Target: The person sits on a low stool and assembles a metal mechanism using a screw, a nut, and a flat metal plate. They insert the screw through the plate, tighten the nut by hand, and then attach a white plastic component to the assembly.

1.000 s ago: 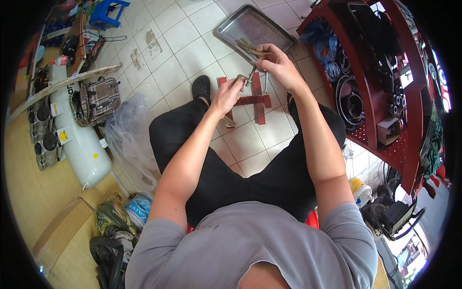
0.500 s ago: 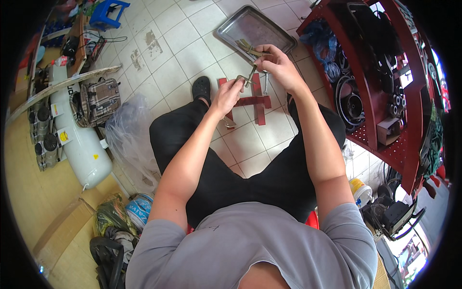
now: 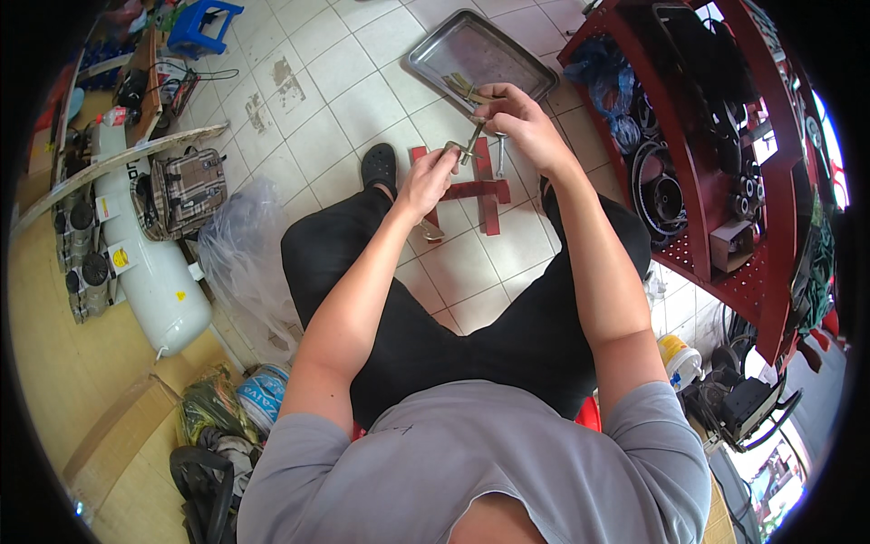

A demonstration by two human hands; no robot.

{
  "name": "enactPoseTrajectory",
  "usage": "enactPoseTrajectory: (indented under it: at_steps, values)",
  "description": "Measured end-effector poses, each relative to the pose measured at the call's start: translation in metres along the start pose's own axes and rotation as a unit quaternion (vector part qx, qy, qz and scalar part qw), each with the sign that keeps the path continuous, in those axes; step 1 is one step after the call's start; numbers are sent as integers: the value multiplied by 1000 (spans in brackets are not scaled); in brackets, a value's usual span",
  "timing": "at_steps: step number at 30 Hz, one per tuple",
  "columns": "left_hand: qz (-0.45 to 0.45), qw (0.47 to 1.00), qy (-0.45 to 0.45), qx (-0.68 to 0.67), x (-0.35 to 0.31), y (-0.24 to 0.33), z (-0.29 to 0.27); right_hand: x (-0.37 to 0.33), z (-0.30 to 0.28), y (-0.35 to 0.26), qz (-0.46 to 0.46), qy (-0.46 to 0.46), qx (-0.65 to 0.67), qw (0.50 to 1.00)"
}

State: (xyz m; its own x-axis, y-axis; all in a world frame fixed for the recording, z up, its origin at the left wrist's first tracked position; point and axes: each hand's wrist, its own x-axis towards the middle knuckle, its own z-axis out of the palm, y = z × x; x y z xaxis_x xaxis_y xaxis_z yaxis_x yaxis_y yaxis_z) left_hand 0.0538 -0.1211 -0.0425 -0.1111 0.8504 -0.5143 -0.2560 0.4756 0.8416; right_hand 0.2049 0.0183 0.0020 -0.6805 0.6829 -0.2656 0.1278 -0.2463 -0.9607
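Little is shifting since the earlier frame: both hands are staying raised over the red metal cross-frame (image 3: 478,190) on the tiled floor. Left hand (image 3: 426,177) is closing its fingers on one end of a small metal tool (image 3: 464,150); right hand (image 3: 518,122) is clamping the other end, fingers curled together. Tool is hanging between the hands, above the frame and just short of the steel tray (image 3: 435,56). Black shoe (image 3: 379,166) is resting beside the frame. White cylinder tank (image 3: 149,272) is lying far left.
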Motion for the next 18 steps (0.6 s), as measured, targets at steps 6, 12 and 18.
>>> enactPoseTrajectory:
  at_steps: [6, 12, 18]
  values:
    - [-2, 1000, 4, -5, -3, 4, 3, 4, 1, 4, 5, 25, -51, 998]
    - [-7, 1000, 2, 9, -2, 4, 2, 1, 0, 2, 22, 15, -86, 996]
    - [-6, 1000, -5, -11, -3, 5, 2, 1, -1, 3, 17, 12, -51, 998]
